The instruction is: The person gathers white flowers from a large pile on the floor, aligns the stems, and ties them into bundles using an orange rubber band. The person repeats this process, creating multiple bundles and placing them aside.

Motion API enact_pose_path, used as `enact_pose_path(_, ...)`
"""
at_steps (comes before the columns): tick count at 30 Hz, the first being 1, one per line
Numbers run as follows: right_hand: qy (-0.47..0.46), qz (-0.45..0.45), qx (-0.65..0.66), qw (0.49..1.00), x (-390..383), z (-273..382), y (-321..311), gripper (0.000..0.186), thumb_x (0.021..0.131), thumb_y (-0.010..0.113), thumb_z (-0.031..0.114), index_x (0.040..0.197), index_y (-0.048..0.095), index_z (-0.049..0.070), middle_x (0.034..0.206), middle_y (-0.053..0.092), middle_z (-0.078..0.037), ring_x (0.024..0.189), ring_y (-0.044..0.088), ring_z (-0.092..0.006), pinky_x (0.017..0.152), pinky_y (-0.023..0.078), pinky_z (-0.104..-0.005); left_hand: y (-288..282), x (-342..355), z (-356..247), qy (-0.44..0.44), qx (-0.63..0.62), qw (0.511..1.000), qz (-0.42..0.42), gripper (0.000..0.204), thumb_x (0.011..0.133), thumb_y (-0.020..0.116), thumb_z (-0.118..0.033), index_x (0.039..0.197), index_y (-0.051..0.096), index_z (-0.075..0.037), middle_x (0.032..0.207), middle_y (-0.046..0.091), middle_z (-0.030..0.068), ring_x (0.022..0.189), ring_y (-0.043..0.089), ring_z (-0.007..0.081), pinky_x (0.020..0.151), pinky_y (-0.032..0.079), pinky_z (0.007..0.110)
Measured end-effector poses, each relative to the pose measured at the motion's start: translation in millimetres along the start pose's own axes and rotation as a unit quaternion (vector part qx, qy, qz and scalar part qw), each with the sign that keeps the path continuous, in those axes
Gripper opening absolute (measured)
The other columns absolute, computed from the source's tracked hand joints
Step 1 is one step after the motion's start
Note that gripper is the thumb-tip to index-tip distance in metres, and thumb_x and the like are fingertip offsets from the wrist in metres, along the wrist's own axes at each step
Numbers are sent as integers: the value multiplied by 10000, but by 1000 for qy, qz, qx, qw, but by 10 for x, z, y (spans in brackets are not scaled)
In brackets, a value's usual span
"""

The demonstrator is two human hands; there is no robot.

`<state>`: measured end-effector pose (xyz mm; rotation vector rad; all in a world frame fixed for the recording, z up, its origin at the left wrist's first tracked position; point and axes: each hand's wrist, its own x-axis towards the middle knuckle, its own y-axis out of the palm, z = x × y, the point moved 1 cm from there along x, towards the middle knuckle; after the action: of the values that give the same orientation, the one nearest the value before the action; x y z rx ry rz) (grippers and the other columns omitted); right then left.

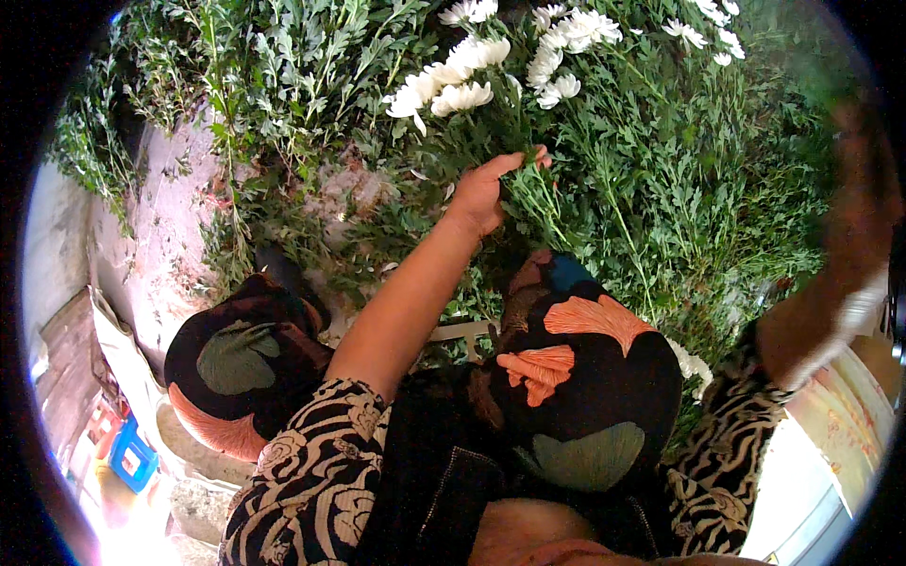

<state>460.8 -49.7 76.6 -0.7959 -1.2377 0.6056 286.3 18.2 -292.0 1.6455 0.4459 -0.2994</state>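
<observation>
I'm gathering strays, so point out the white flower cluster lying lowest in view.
The small white petalled cluster beside the right black, leaf-printed trouser leg; the other white flower clusters all lie farther up, beyond the left hand.

passage: over pale floor, ahead-left of left knee | blocked: dense green stems ahead and right, white blooms beyond left hand | gap to right knee: left forearm crosses | far right: blurred right hand
</observation>
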Motion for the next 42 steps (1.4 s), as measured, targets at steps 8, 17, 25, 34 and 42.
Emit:
enact_pose_path(8,177,169,210,947,-2203,367,1372,545,859,599,-118,1358,601,101,844,593,-121,673,581,-276,638,510,-349,25,-184,-202,6,30,1000,8,402,954,564,-220,1320,624,-65,1187,694,80,1060,665,236,967,524,434)
enact_pose_path(17,158,195,119,961,-2368,470,1800,686,748,663,-53,1378,597,207,928,619,-73,768,639,-293,649,547,-391,159,-210,-187,78,106,988,82,505,929,523,-186,1403,549,-14,1373,614,92,1256,573,224,1122,387,373)
enact_pose_path(25,101,290,134,942,-2345,454,1969,555,756,704,91,1302,632,162,945,611,-82,817,640,-300,634,545,-412,-143,-151,-101,83,163,983,-30,484,951,579,-256,1383,553,-39,1325,638,98,1258,574,263,1084,454,422)
enact_pose_path(34,237,318,-99,913,-1945,-669,1974,175,877,715,244,913,654,85,861,672,-126,822,671,-353,652,534,-443,-346,-167,-234,16,11,996,-92,325,986,562,-257,1178,644,-8,1215,681,181,1112,657,307,970,524,466)
enact_pose_path(42,360,188,148,901,-2586,-372,1866,355,918,650,20,1269,643,73,1127,693,-181,981,690,-351,844,549,-367,-372,-285,-241,27,90,990,-101,326,938,648,-362,1044,644,-53,974,708,113,878,668,260,830,548,414)
